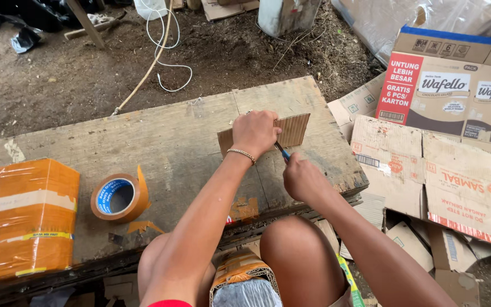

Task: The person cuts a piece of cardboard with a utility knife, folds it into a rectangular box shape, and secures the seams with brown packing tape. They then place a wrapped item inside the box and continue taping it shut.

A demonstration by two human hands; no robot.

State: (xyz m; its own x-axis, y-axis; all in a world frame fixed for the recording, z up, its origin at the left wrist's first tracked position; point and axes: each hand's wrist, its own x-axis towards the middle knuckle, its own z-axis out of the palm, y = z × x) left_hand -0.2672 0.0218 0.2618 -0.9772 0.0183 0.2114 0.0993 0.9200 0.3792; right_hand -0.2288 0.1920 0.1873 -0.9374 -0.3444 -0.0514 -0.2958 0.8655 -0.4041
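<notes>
setting: bare dirt ground with a loose white cable [163,40], and a worn wooden desk [160,142] lying across the person's knees.
desk: scarred planks with scraps of orange tape stuck on; it serves as a cutting board, low and close to the lap.
cardboard piece [291,132]: small corrugated rectangle lying flat near the desk's far edge, partly hidden under the left hand.
left hand [255,132]: pressed down on the cardboard piece, fingers [268,122] curled and closed over its top, seemingly to keep it from sliding; a thin bracelet sits on the wrist.
right hand [301,179]: just beside the left, fingers wrapped shut around a blue-handled cutter [283,151] whose tip meets the lower edge of the cardboard piece.
tape roll [117,197]: orange, blue inner ring, resting on the desk well to the left, its loose end lifted.
wrapped bundle [26,219]: block bound in orange tape at the desk's left end.
boxes [456,96]: printed cartons and flattened cardboard sheets [444,182] piled on the ground to the right, within arm's reach.
</notes>
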